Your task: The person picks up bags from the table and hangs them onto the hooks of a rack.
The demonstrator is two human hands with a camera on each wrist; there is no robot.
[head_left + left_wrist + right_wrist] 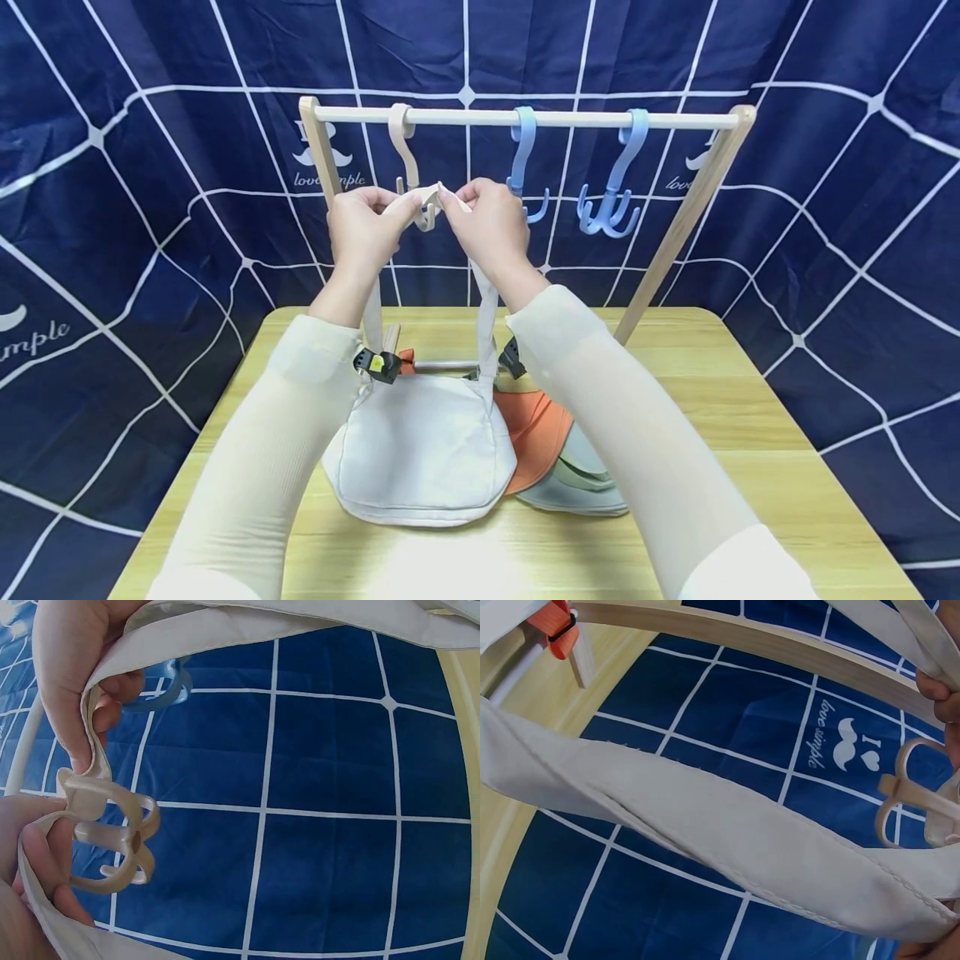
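Note:
A white shoulder bag [420, 450] is low in front of me, its strap [705, 817] rising to both hands. My left hand [363, 233] pinches the strap from the left side. From the right, my right hand [491, 225] pinches the same strap a short way off. Between the fingertips, a short piece of strap lies at the prongs of the beige hook [402, 142]. The left wrist view shows this strap piece right against the beige hook's curved prongs [101, 836]. Fingers partly hide the hook in the head view.
The beige hook hangs from the rod [465, 117] of a wooden rack [686, 221]. Two blue hooks [525, 133] hang farther right. An orange cap [532, 433] and a grey-blue cap [573, 496] lie on the table [712, 400], partly behind the bag and right sleeve.

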